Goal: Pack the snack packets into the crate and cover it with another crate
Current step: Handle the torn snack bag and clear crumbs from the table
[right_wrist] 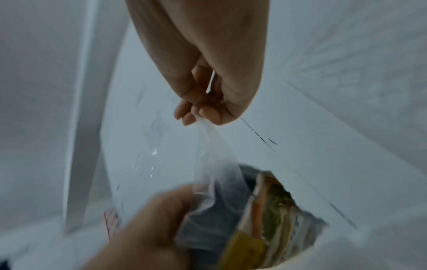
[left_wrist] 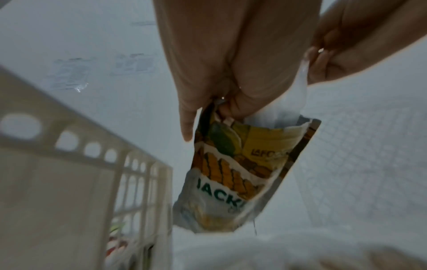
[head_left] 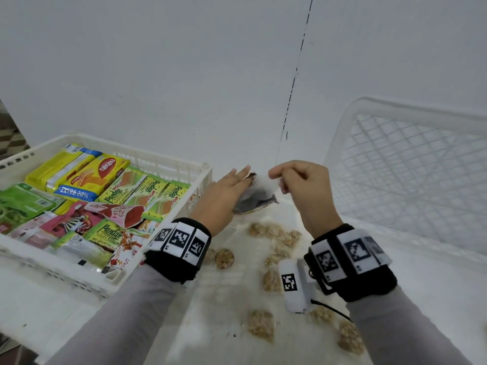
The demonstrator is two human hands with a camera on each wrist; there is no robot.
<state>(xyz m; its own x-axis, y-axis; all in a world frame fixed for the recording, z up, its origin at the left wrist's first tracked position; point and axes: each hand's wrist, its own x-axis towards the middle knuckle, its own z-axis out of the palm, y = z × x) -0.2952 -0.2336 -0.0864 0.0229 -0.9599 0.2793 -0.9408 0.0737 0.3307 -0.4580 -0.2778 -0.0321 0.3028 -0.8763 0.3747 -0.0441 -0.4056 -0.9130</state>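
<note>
My left hand (head_left: 232, 184) grips the top of a yellow and grey jackfruit snack pouch (head_left: 257, 202), held above the table between the two crates. In the left wrist view the pouch (left_wrist: 240, 168) hangs from the fingers (left_wrist: 228, 107). My right hand (head_left: 280, 179) pinches a clear plastic film (head_left: 266, 183) that runs into the pouch's open top. The right wrist view has this film (right_wrist: 215, 155) stretched from the pinch (right_wrist: 198, 113) down to the pouch (right_wrist: 268, 217). The cream crate (head_left: 168, 160) at left holds several snack packets (head_left: 137, 192).
A second, white mesh crate (head_left: 411, 164) leans against the wall at right. Several small round puffed snacks in clear wraps (head_left: 224, 258) lie scattered on the white table (head_left: 434, 299) below my hands. A white wall stands close behind.
</note>
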